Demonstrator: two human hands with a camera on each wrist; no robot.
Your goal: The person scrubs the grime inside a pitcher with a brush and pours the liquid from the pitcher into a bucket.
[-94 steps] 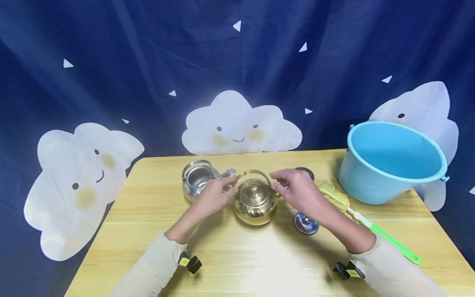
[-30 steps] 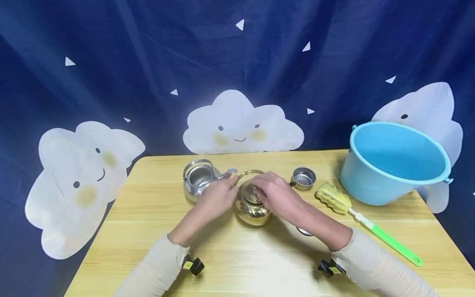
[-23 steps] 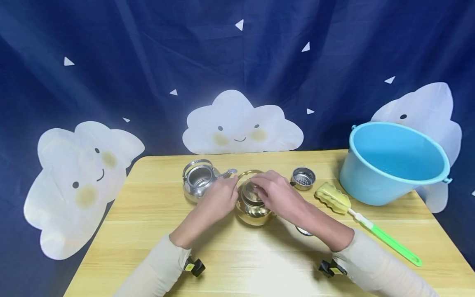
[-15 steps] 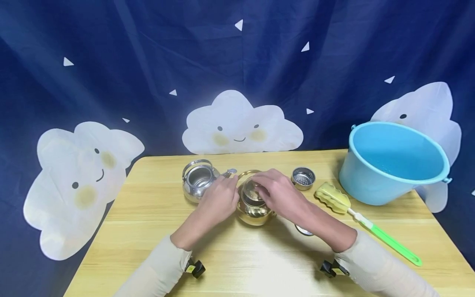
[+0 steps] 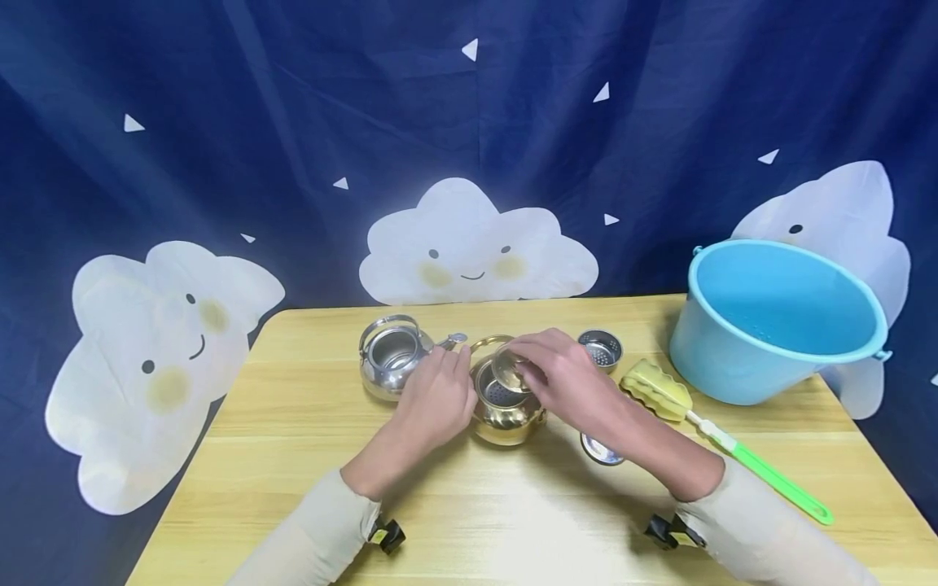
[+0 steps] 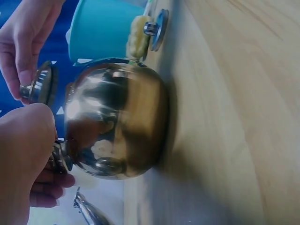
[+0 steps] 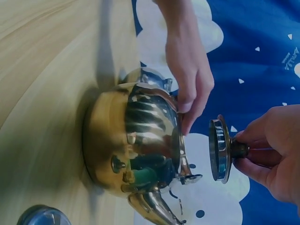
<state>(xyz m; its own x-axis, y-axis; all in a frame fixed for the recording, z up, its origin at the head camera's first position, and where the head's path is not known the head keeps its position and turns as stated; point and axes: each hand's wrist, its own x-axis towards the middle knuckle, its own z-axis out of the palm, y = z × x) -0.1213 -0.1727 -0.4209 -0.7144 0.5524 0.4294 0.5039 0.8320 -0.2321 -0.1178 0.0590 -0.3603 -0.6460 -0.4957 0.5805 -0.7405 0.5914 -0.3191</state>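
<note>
A golden teapot (image 5: pixel 506 427) stands upright on the table in front of me, with a perforated strainer (image 5: pixel 498 396) showing in its mouth. My left hand (image 5: pixel 438 397) grips it at the side where the arched handle joins the body; in the left wrist view my fingers curl behind that joint. Over the mouth, my right hand (image 5: pixel 567 376) pinches the golden lid (image 7: pixel 220 150) by its knob. The right wrist view shows this lid apart from the pot. A silver teapot (image 5: pixel 381 378) without its lid sits just left, partly behind my left hand.
A silver lid (image 5: pixel 602 450) lies right of the golden teapot, partly under my right forearm. Behind it are a small silver strainer cup (image 5: pixel 605 352) and a yellow sponge brush (image 5: pixel 777 476) with a green handle. A blue bucket (image 5: pixel 725 358) stands at the back right.
My right hand has moved from the golden teapot's right side to its lid and lifted it off toward the right, uncovering the strainer. My left hand has stayed at the pot's left side.
</note>
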